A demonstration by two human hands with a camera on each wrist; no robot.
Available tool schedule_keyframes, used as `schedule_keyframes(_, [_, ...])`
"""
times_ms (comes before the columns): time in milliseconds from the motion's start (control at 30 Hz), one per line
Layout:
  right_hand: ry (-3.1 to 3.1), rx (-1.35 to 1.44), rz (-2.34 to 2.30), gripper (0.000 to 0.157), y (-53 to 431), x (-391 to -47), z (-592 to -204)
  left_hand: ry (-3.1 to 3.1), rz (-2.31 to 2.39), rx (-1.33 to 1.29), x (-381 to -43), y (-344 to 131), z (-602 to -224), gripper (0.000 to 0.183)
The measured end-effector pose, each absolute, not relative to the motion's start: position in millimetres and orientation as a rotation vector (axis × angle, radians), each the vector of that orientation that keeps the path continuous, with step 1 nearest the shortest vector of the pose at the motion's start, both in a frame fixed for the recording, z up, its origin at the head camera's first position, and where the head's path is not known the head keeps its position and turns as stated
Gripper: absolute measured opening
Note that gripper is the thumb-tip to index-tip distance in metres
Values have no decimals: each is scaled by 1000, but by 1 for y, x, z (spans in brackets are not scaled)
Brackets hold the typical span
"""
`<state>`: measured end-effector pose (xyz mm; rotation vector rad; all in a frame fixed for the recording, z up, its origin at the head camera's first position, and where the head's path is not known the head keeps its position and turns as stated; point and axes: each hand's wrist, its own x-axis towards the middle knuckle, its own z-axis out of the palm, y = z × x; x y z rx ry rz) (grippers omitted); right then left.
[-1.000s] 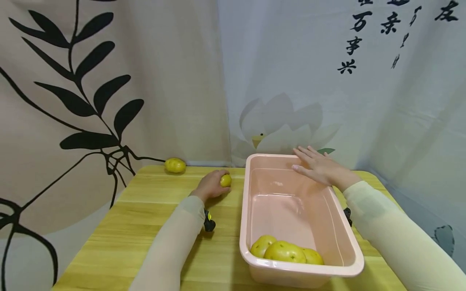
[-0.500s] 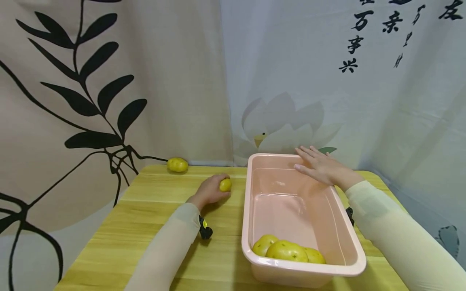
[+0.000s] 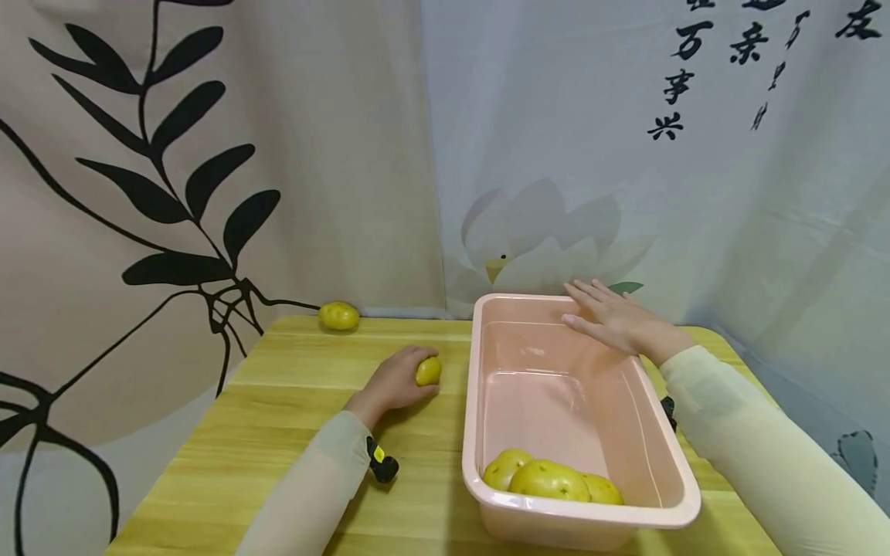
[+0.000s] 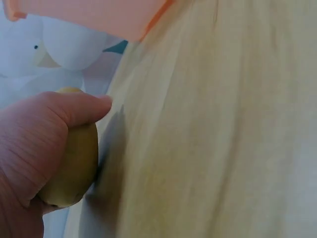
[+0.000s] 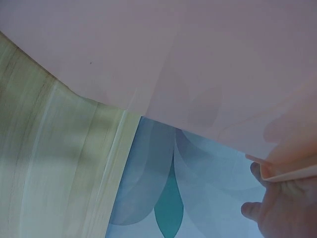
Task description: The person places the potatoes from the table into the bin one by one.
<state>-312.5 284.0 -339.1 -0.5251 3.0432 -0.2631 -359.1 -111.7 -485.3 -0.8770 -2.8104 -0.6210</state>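
Note:
My left hand (image 3: 396, 384) grips a small yellow potato (image 3: 428, 371) to the left of the pink plastic tub (image 3: 573, 506). In the left wrist view, the thumb lies across this potato (image 4: 79, 161), and a shadow falls on the wood beside it. My right hand (image 3: 615, 318) rests on the tub's far right rim with its fingers straight; in the right wrist view its fingertips show at the rim's edge. Several potatoes (image 3: 549, 480) lie together inside the tub at the near end. One more potato (image 3: 338, 316) sits at the table's back left edge.
The tub stands on the right part of a wooden table (image 3: 278, 432). Right behind the table hangs a printed curtain (image 3: 348, 170) with dark leaves, a pale flower and writing.
My left hand has come nearer with the potato, moving back from the table's far edge. The right hand stays on the tub's rim. The head view has shifted slightly.

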Motion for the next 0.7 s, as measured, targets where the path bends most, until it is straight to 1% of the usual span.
schedule_keyframes(433, [3049, -528, -276, 73, 282, -314, -339, -2753, -602, -870, -332, -125, -485, 62])
schedule_keyframes(700, [3043, -504, -284, 73, 283, -315, -339, -2725, -655, -903, -332, -125, -485, 55])
